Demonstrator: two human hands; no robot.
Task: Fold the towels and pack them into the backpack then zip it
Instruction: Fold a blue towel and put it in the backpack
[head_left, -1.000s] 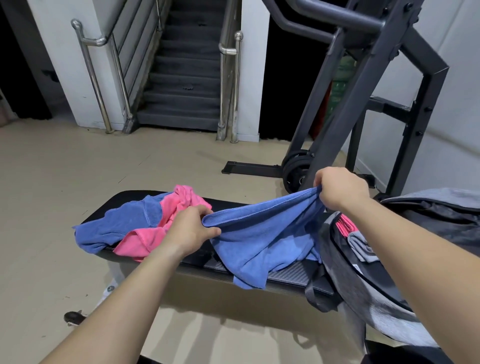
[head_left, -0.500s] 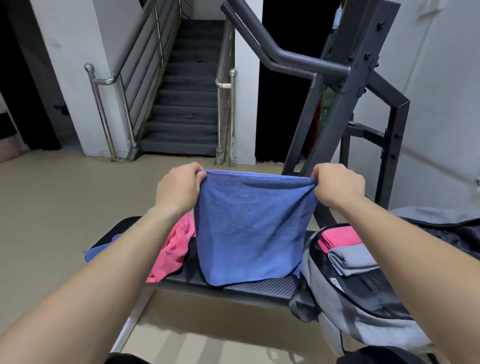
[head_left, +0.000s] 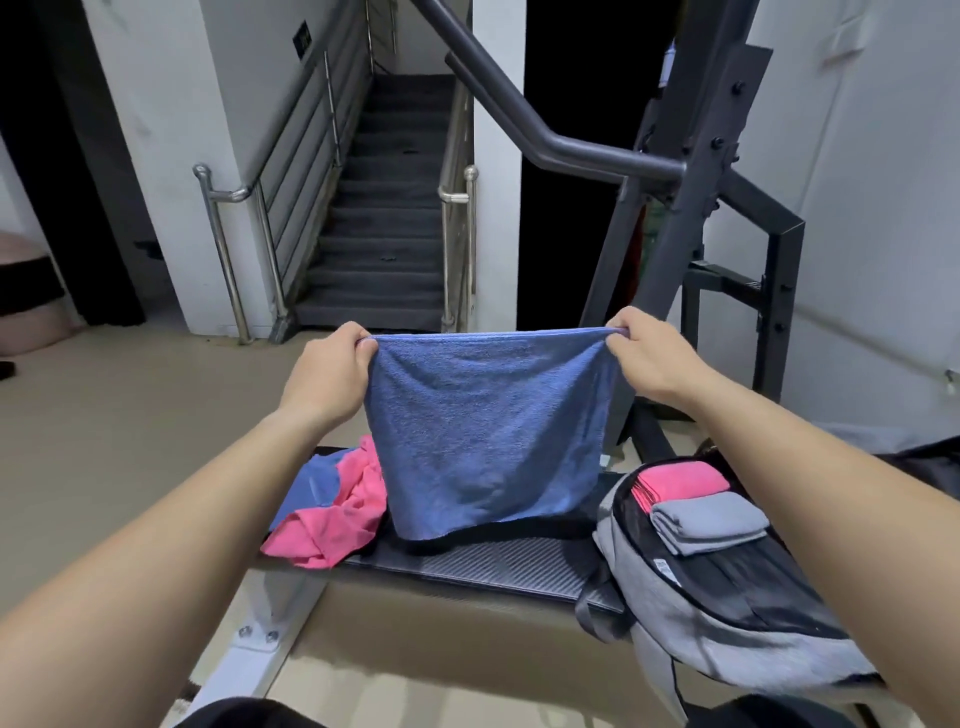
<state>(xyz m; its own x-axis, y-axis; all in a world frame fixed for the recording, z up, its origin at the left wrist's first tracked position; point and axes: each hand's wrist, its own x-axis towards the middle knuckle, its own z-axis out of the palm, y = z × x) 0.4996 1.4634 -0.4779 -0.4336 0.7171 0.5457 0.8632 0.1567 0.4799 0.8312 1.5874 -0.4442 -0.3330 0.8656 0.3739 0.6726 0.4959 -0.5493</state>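
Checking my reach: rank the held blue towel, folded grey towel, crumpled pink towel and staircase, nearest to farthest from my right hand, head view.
1. blue towel, pinched by the right hand.
2. folded grey towel, inside backpack.
3. crumpled pink towel, left on bench.
4. staircase, far behind.

Left hand & right hand pinch top corners of blue towel, hung above black bench. Open gray backpack at right holds folded pink towel & gray towel; crumpled towels at left.
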